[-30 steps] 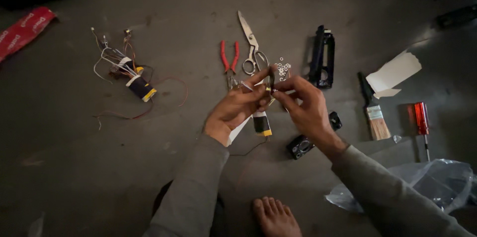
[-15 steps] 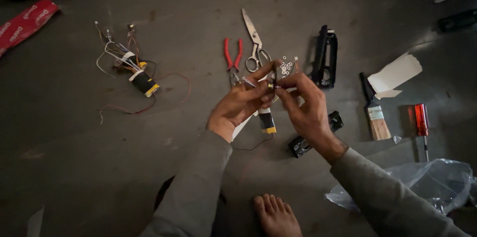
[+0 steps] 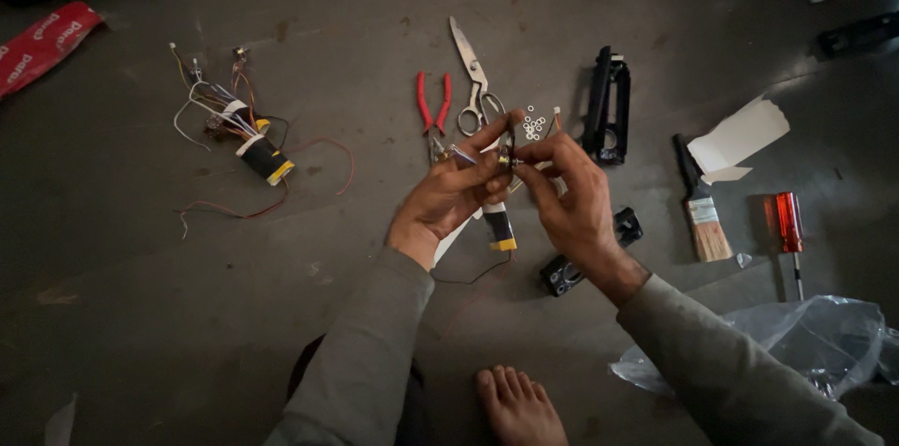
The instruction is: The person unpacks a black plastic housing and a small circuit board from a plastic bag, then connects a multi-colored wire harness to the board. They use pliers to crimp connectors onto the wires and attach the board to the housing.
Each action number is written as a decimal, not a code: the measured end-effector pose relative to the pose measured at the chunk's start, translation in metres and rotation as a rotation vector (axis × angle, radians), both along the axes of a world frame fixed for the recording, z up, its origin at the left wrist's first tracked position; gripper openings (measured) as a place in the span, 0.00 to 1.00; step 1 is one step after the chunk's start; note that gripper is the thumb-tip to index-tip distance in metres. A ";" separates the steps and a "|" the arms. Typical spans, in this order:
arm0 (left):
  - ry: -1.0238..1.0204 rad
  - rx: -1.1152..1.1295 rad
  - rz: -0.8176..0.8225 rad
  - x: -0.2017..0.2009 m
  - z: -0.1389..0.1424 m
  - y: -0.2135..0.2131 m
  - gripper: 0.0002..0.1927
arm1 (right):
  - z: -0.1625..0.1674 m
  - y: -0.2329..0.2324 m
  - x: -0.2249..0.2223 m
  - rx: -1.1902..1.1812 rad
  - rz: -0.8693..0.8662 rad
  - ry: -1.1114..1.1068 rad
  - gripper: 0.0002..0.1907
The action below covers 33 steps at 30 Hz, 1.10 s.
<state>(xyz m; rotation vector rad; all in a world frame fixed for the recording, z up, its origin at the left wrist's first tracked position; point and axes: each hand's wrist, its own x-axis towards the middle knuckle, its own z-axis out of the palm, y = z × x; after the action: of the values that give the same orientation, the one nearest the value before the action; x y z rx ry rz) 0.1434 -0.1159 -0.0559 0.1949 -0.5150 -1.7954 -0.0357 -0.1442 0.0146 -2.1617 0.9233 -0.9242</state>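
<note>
The left hand [image 3: 449, 198] and the right hand [image 3: 571, 198] meet above the middle of the floor [image 3: 375, 315], fingertips pinched together on a small part [image 3: 508, 158] with thin wires; each hand is closed to a fine pinch, the other fingers curled loosely. What exactly the part is I cannot tell, it is too small and half hidden by the fingers

It looks very light and fiddly, and its wires look soft and easy to bend or snap, so a pinch on the stiff body rather than on the leads seems the safer hold. A thin dark wire [image 3: 468, 276] trails onto the floor below the hands, and a black cylinder with a yellow end [image 3: 499, 226] lies just under them

Just beyond the fingertips lies a scatter of small white rings [image 3: 534, 123], with scissors [image 3: 473, 81] and red pliers [image 3: 431, 109] to their left and a black handle-shaped piece [image 3: 607, 104] to their right. Toward the floor's right edge lie a torn white paper [image 3: 740, 139], a brush [image 3: 700, 207] and a red screwdriver [image 3: 789, 226]; a clear plastic bag [image 3: 805, 334] is crumpled at the lower right corner. A flat red wrapper with white lettering [image 3: 42, 43] lies at the upper left edge, and a second black-and-yellow cylinder in a wire tangle [image 3: 253, 142] lies well left of the hands
</note>
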 end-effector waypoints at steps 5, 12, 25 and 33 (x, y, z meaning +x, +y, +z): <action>-0.062 0.041 0.022 0.000 0.000 -0.001 0.36 | 0.000 -0.003 -0.003 -0.075 0.026 0.040 0.07; -0.082 0.034 0.050 -0.001 -0.002 -0.004 0.37 | 0.004 -0.004 -0.003 -0.083 0.049 0.082 0.07; -0.096 0.021 0.001 0.000 0.000 0.000 0.33 | 0.005 0.007 0.001 -0.247 -0.022 0.113 0.05; -0.073 0.019 0.053 -0.001 -0.009 -0.001 0.32 | 0.006 -0.003 -0.001 0.280 -0.050 0.146 0.06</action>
<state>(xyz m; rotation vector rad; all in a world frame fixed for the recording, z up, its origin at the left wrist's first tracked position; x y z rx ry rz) 0.1424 -0.1172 -0.0648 0.2861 -0.5399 -1.7475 -0.0368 -0.1470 0.0209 -1.9920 1.1107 -0.6232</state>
